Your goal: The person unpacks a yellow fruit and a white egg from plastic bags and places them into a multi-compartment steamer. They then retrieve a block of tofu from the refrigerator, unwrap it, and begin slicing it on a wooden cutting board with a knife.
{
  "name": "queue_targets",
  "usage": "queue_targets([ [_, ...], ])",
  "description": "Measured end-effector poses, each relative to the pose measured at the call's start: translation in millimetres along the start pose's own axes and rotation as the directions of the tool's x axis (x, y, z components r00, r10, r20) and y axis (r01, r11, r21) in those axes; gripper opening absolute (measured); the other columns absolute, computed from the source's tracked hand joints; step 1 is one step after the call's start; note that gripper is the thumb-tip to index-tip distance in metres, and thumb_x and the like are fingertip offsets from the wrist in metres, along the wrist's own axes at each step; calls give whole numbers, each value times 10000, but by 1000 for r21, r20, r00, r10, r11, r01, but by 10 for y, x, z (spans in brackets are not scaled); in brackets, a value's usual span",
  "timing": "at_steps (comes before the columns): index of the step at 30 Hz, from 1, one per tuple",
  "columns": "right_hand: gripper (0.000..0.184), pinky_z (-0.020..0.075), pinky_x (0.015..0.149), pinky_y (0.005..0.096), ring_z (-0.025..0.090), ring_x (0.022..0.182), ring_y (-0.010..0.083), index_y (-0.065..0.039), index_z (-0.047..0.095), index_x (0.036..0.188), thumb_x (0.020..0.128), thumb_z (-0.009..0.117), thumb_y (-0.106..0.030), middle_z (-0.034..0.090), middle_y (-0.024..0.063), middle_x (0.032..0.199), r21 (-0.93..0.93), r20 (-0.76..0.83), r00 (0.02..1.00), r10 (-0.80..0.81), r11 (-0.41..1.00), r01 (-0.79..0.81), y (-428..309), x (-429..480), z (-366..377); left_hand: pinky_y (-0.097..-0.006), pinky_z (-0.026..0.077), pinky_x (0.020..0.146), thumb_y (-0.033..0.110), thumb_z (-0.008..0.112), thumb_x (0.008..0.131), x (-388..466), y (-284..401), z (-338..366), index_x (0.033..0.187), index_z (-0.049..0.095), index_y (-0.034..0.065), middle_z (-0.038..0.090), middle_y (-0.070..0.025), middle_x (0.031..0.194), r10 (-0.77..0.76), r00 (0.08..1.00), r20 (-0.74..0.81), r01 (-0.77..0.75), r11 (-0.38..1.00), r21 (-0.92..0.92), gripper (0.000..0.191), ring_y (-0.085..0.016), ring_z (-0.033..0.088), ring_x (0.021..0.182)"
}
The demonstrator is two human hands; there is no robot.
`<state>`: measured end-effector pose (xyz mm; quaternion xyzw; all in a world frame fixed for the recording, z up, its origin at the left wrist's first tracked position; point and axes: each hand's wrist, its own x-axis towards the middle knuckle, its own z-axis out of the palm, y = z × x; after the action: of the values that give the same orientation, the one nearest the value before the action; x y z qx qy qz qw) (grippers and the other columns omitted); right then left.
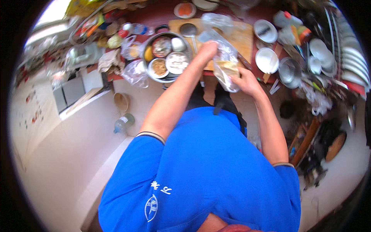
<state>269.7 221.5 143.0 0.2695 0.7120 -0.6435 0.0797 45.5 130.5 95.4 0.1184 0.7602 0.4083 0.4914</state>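
My left hand (209, 50) grips the upper part of a clear plastic bag (224, 51) above the front of a wooden cutting board (245, 33). My right hand (245, 82) holds the same bag lower down, with thumb and fingers on its side. Something pale yellow (226, 67) shows through the plastic; I cannot tell what it is. Behind the bag a cleaver, partly hidden, lies on the board, its dark handle (245, 61) pointing to the right. Left of my left hand, a metal ladle (188, 30) rests on the board.
Left of the board stands a large metal pot (145, 52) holding several bowls of food and a white egg-shaped item (178, 44). White bowls (266, 61) stand on the right. Plastic bags (135, 74) crowd the table's left edge. A plastic bottle (126, 121) lies on the floor.
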Motion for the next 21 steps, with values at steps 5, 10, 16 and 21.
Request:
queue_targets([
  [5,340,535,926,321,681,1041,154,7,686,1265,951,739,-113,741,78,1163,250,-273,960,-58,960,129,-164,24,92,-476,549,736,282,492,948,-156,-253,-239,1051,723,-57,739,-193,928,-64,989,-130,95,963,253,423,-355,706,836],
  [10,354,522,948,304,667,1071,147,4,648,1299,986,739,-133,718,69,1199,493,-462,885,51,844,209,-478,363,112,-395,579,670,192,447,1005,-883,-266,-684,1093,631,-48,719,-141,841,69,996,56,-72,997,41,315,-207,726,715],
  [16,479,452,1121,414,591,1273,227,-49,505,1442,1006,695,-111,613,85,1384,757,-422,895,148,601,258,-1015,711,380,-396,568,677,205,534,1025,-1182,-546,-1346,1067,607,-47,697,-146,830,106,992,-62,-101,993,66,265,-215,710,678],
  [21,471,400,1159,472,558,1313,262,-93,519,1462,1032,667,-217,603,79,1418,812,-366,925,104,521,263,-1534,953,834,-385,568,682,149,557,1007,-1368,-662,-2316,1091,608,-31,697,-151,925,155,970,-185,-148,988,53,204,-220,723,756],
])
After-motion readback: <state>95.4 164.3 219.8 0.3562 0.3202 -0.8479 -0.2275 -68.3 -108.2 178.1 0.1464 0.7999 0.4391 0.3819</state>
